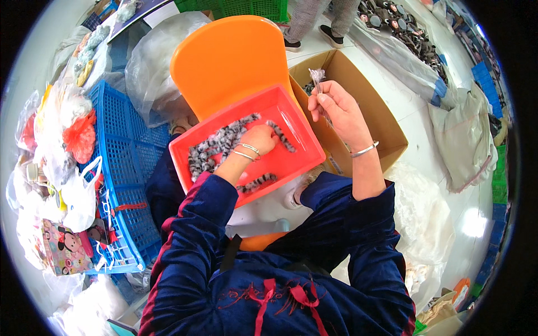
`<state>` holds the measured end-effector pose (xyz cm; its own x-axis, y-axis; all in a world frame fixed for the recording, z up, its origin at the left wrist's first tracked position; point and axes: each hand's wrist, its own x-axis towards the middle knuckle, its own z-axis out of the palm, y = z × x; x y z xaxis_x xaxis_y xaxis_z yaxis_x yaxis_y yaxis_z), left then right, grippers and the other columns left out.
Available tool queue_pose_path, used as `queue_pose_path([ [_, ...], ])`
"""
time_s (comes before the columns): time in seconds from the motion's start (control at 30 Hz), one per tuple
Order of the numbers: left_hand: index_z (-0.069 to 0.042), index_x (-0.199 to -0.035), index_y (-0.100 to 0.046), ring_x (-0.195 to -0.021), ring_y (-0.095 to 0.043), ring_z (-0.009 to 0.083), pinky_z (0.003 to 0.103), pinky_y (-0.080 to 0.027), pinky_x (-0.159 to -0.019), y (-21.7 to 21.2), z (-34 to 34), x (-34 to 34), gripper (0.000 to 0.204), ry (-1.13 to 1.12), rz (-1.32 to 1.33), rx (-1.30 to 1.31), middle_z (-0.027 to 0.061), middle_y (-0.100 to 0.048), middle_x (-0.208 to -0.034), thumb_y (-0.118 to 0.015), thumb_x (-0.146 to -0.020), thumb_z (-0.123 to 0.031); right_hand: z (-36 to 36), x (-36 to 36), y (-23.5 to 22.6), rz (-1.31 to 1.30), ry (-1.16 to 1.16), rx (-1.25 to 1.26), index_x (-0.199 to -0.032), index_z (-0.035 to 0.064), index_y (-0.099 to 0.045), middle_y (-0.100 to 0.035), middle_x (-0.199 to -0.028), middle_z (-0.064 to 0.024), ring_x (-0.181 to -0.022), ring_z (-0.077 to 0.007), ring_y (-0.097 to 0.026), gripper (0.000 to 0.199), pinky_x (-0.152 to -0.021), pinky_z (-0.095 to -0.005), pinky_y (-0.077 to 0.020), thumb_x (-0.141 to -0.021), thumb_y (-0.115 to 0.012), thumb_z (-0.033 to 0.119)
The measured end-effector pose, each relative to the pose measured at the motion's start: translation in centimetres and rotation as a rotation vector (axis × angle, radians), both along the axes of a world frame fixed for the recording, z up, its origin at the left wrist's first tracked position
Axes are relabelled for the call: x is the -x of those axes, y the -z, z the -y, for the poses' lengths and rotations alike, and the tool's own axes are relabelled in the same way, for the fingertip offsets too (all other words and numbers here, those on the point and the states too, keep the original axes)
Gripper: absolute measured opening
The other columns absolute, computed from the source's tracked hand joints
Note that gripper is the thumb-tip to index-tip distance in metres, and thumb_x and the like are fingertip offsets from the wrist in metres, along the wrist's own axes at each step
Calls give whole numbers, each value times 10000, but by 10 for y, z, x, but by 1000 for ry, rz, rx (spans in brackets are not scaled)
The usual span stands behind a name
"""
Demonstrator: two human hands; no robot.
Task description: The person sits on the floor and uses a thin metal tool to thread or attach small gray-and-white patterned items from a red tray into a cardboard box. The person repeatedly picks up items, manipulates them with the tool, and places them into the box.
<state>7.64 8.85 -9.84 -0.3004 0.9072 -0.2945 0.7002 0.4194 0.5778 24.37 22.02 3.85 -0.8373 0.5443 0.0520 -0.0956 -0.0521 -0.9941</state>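
A red plastic tray (302, 162) rests in front of me, holding a pile of fuzzy grey-and-black striped plush strips (224, 140). Inside it, my left hand (259, 140) is closed, its fingertips against a single striped plush strip (282, 136) to the right of the pile. Another striped strip (257, 183) lies by the tray's near edge. Raised over a cardboard box, my right hand (338, 107) is closed on a thin clear stick-like thing with a pale, crinkled tuft at its top (317, 75). Its exact kind is unclear.
An orange chair (230, 56) stands under and behind the tray. The open cardboard box (386, 131) is at the right, with striped pieces inside. To the left, a blue plastic crate (126, 168) has bags piled beside it. A person's legs (319, 19) show at the far side.
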Motion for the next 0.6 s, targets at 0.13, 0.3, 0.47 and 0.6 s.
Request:
queue_pose_path([
  [0.13,-45,-872,-700,-884,-656,362,453,-526,-781,-1,-23,-10,293,-117,-65,-33,216,-675,-908,-617,-809,-319,0,2,6,-37,-85,201,-989,24,-489,-496,-791,10,-623,-50,-412,69,-574,-205,-369,-957,-448,69],
  [0.3,-50,-887,-710,-904,-674,350,435,-544,-786,-1,-51,-32,307,-265,-216,59,191,-693,-940,-667,-778,-334,7,6,-7,83,61,121,-910,40,-518,-489,-764,39,-659,-30,-405,112,-574,-209,-370,-929,-541,148],
  [0.47,-11,-923,-701,-916,-667,364,439,-535,-798,10,-36,3,386,-63,-202,192,246,-673,-964,-686,-751,-357,3,6,10,245,115,-191,-860,14,-558,-551,-777,25,-724,-37,-465,206,-642,-225,-426,-926,-576,209],
  [0.6,-8,-930,-649,-937,-655,365,459,-522,-805,-9,-17,12,384,-36,-247,164,224,-675,-954,-686,-764,-352,5,6,9,257,129,-156,-856,-2,-574,-555,-751,27,-709,-43,-464,234,-642,-231,-429,-928,-571,220],
])
